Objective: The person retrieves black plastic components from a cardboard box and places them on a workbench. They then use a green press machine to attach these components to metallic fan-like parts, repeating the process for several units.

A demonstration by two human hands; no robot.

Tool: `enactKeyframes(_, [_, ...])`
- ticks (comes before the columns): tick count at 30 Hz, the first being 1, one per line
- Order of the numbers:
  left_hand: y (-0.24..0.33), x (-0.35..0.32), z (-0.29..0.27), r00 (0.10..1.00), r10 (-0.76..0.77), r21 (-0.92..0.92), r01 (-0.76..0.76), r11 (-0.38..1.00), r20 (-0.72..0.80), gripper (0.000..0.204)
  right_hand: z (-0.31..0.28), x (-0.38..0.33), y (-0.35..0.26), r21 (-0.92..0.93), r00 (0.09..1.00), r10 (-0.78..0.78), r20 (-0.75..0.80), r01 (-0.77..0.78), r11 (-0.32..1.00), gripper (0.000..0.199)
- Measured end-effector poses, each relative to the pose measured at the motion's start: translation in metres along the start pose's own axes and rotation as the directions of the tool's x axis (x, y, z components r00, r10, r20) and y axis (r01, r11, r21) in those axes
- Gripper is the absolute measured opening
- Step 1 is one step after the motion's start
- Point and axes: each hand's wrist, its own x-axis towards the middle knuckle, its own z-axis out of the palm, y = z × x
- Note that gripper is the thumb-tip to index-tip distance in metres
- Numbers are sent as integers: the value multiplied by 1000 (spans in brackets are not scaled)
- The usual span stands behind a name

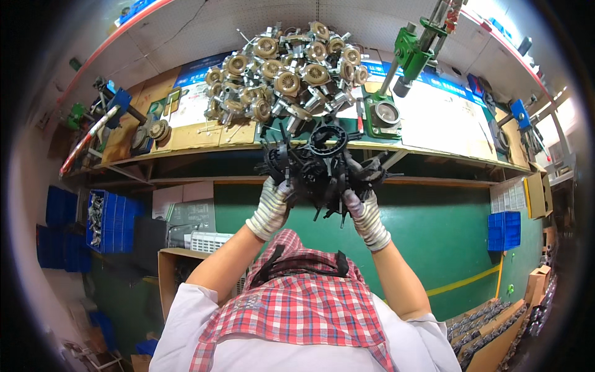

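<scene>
Between my two gloved hands is a bunch of black ring-shaped plastic housings (317, 170) with thin legs sticking out, held up at the bench's front edge. My left hand (270, 209), in a striped knit glove, grips the bunch from its lower left. On the lower right, my right hand (368, 218) is closed against it in a matching glove. The housings hide part of the fingers of both hands. Just beyond them, a large heap of metal assemblies with brassy round finned discs (288, 83) lies on the bench.
A green press (385, 118) stands on the workbench (449, 141), right of the heap. Another lever tool (118, 105) stands at the left. Blue crates (118, 222) are at the lower left, a blue bin (504, 230) at the right. An open cardboard box (166, 279) sits beside my left arm.
</scene>
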Motion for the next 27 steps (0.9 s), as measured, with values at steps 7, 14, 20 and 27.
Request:
enactKeyframes(7, [-1, 89, -16, 996, -90, 32, 90, 995, 8, 32, -18, 56, 20, 86, 980, 127, -155, -114, 990, 70])
enactKeyframes(14, [22, 173, -34, 983, -183, 47, 184, 982, -30, 28, -19, 121, 43, -58, 961, 63, -269, -82, 995, 51])
enactKeyframes(20, [47, 241, -45, 969, -231, 87, 238, 967, -83, 27, -16, 190, 53, -145, 952, -10, -305, -36, 989, 54])
enactKeyframes(27, [27, 308, -25, 961, -237, 286, 188, 940, 146, 28, -58, 219, 47, -78, 921, -65, -385, 38, 996, 67])
